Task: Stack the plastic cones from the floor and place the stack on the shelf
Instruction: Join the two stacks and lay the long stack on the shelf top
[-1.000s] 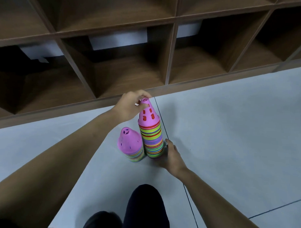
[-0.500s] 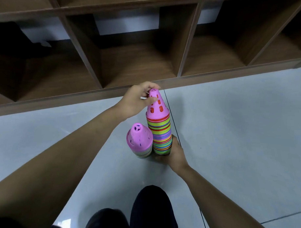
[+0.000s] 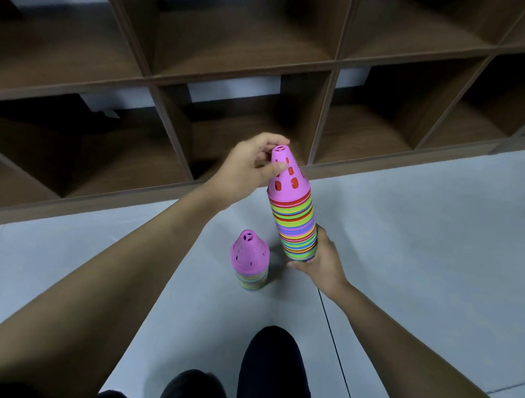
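Note:
A tall stack of many-coloured plastic cones (image 3: 296, 221) with a pink cone on top is held off the grey floor, slightly tilted. My left hand (image 3: 247, 168) pinches the pink tip with thumb and fingers. My right hand (image 3: 321, 260) grips the stack's base from below and behind. A shorter stack of cones (image 3: 249, 261), also topped with pink, stands on the floor just left of the tall stack, touched by neither hand. The brown wooden shelf (image 3: 259, 79) with open cubbies runs across the top of the view.
The lowest cubbies (image 3: 233, 138) open right behind the stacks at floor level. Grey floor (image 3: 432, 249) stretches to the right, with a thin seam line. My dark-clothed knee (image 3: 273, 369) is at the bottom centre.
The tall stack has been lifted from the floor and raised toward the shelf, my right hand closing under its base. The camera view moved up, showing more shelf rows.

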